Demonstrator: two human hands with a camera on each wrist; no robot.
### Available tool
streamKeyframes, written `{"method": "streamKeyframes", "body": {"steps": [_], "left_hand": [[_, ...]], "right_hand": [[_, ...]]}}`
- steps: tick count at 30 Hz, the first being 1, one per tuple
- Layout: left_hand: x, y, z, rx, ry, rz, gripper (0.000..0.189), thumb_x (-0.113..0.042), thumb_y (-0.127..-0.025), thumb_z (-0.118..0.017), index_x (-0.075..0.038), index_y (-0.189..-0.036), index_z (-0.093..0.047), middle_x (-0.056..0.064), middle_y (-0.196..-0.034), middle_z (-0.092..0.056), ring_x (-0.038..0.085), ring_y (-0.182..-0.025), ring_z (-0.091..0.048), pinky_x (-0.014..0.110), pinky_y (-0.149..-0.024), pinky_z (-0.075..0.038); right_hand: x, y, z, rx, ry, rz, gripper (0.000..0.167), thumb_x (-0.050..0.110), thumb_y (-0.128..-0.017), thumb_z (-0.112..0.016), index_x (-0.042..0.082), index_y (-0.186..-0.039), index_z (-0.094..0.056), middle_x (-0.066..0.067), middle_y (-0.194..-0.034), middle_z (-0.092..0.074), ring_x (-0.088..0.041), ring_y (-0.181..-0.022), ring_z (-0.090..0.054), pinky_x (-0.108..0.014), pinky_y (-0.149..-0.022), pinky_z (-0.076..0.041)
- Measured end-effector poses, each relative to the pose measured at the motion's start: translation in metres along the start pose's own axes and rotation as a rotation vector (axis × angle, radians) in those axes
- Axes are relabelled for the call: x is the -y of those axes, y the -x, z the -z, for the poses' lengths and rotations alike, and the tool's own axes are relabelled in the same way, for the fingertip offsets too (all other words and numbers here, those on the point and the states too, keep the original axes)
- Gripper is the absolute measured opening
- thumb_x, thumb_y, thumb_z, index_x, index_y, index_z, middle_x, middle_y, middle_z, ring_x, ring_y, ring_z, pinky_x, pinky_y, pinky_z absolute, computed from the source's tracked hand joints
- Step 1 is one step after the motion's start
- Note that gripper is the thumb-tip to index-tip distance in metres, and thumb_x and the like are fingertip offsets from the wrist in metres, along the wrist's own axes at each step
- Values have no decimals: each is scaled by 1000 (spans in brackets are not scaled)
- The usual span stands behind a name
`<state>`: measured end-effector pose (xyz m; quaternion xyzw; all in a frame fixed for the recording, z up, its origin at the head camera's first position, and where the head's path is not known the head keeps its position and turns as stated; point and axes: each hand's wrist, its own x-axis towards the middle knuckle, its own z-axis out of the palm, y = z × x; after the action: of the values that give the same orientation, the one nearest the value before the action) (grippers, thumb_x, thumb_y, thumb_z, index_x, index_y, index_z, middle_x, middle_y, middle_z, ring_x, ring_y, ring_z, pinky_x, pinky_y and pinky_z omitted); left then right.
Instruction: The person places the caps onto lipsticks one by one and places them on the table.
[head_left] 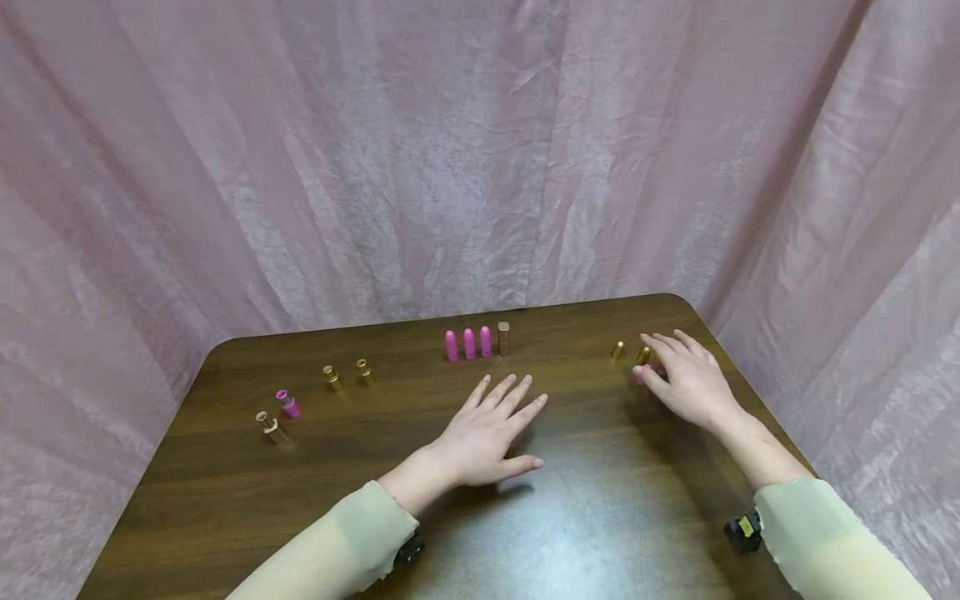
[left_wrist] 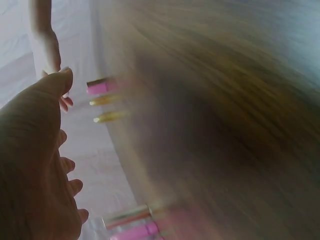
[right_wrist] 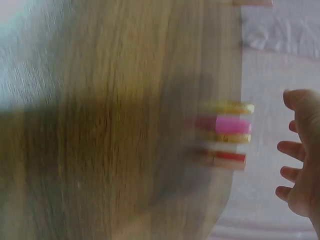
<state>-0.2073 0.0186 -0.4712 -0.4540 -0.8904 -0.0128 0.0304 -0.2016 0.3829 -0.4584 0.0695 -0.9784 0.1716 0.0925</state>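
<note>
Spread out with its fingers straight, my left hand is over the middle of the table and holds nothing. Beyond its fingertips stand three pink bullet-shaped lipstick tubes and a rose-gold lipstick tube. My right hand, fingers loosely extended, is above the right-hand group and grips nothing. That group has a gold bullet-shaped piece, a second gold piece by the fingertips, and a pink piece. A rose-gold piece with a red part shows in the right wrist view; the hand mostly covers it in the head view.
At left stand a rose-gold lipstick base, a pink base and two gold bases, spaced apart. The brown wooden table has rounded far corners. Pink curtains hang behind it and along the right side.
</note>
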Motion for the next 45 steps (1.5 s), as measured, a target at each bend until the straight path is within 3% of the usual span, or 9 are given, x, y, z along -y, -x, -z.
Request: {"method": "streamKeyframes", "body": {"steps": [5,10,13,17,20,32,39,45], "left_hand": [[-15,-21,5,23,7,-31,89,-75,-97,-41,-27,-166,-13,6,-171,-7,26,-157,-6,53,-124,-6],[-30,-42,6,52,11,-38,87,-75,-97,-39,-29,-166,-13,4,-171,-8,25,-156,-9,51,-124,-7],[-38,-52,3,71,6,-35,87,-76,-97,-38,-31,-166,-10,3,-171,-9,24,-156,-10,50,-125,-7],[-46,-62,-3,95,-2,-31,87,-76,-96,-39,-32,-166,-11,3,-171,-11,24,-156,-12,51,-125,-8],[-49,-65,-6,108,-4,-26,87,-77,-96,-40,-31,-166,-13,3,-171,-13,24,-156,-13,51,-124,-8],[-58,-71,-10,134,-13,-29,87,-77,-96,-40,-31,-165,-15,2,-171,-13,23,-156,-12,50,-125,-7],[-59,-71,-11,131,-20,-42,89,-77,-95,-42,-30,-165,-16,3,-171,-15,24,-156,-14,50,-125,-7],[-62,-79,-9,130,-26,-28,88,-78,-95,-40,-32,-165,-14,1,-171,-11,23,-156,-11,49,-125,-6]], "right_hand": [[-21,-4,4,-33,11,-89,57,33,-102,-61,1,-148,-49,-29,-142,-53,-55,-138,-33,-74,-107,-25],[-37,-8,4,11,74,-167,54,31,-98,-62,-3,-139,-56,-33,-138,-54,-58,-125,-42,-72,-98,-33],[-41,-12,3,33,94,-198,50,33,-96,-64,-1,-132,-62,-30,-131,-60,-56,-116,-47,-69,-91,-37],[-41,-16,3,59,92,-231,36,35,-92,-67,5,-111,-69,-17,-109,-72,-49,-101,-52,-62,-81,-39],[-39,-20,2,84,94,-246,28,35,-91,-67,9,-100,-67,-10,-96,-71,-46,-97,-53,-58,-77,-38],[-34,-29,2,125,136,-260,26,33,-88,-68,8,-92,-65,-11,-91,-70,-49,-96,-57,-58,-77,-40],[-36,-30,0,121,131,-267,25,29,-86,-69,6,-96,-69,-15,-96,-72,-49,-96,-59,-60,-79,-42],[-36,-32,-1,115,132,-269,18,25,-83,-68,9,-90,-70,-15,-91,-71,-50,-93,-61,-60,-77,-43]]}}
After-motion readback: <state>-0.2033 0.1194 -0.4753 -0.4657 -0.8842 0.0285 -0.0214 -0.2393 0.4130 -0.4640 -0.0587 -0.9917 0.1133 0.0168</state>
